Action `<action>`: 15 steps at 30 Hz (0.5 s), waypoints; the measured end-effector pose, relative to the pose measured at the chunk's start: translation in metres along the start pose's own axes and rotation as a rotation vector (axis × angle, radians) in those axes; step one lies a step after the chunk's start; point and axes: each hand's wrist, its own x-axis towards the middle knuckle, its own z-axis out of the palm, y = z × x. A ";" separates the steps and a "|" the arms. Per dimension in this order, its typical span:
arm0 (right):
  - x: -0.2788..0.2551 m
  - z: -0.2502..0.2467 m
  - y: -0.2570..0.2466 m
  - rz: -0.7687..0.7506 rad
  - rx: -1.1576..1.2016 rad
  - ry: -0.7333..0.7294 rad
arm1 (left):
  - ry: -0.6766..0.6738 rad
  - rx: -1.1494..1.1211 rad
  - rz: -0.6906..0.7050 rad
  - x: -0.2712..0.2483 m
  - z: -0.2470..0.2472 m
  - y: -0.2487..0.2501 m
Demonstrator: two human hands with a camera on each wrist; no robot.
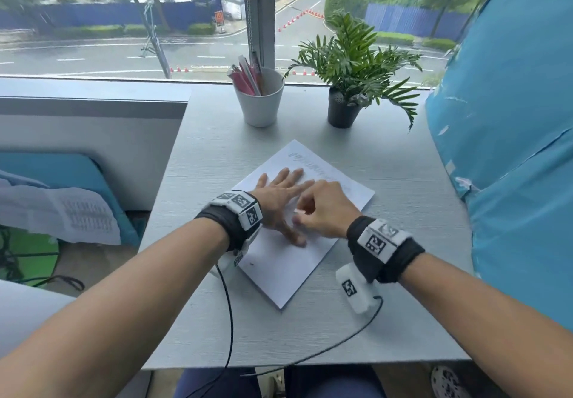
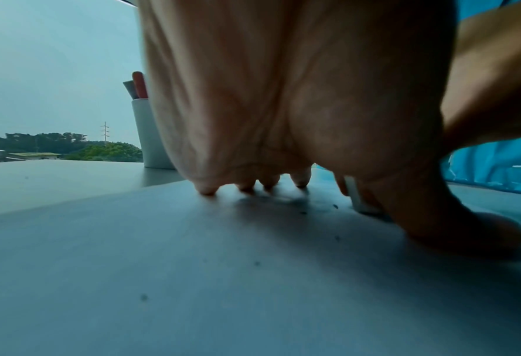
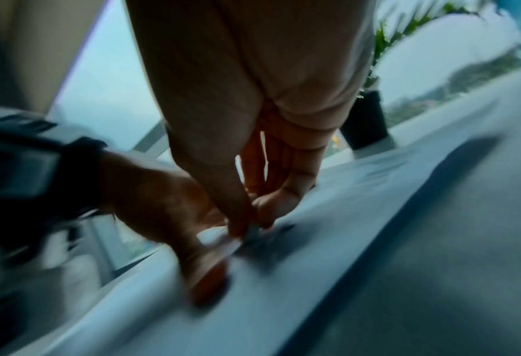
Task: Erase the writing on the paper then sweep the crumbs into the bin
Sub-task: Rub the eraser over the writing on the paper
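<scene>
On smooth white paper, left hand lies flat; right hand pinches a small eraser.

Both forearms are bare, with no sleeves. Each wrist wears a wide black fabric band that carries white blocks printed with black-and-white square markers. Under the right wrist hangs a white camera housing with one more marker on its side. A thin black cable runs from each wrist unit toward the near edge. Dark blue trousers cover the lap.
</scene>
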 end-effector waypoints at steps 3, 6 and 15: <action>0.025 -0.030 0.022 0.123 -0.002 0.151 | 0.007 -0.015 0.008 0.001 0.000 -0.001; 0.020 -0.018 0.014 0.088 -0.045 0.139 | -0.001 -0.004 -0.006 0.001 0.001 -0.001; 0.019 -0.021 0.016 0.074 -0.080 0.138 | -0.006 0.000 -0.011 -0.002 0.002 0.002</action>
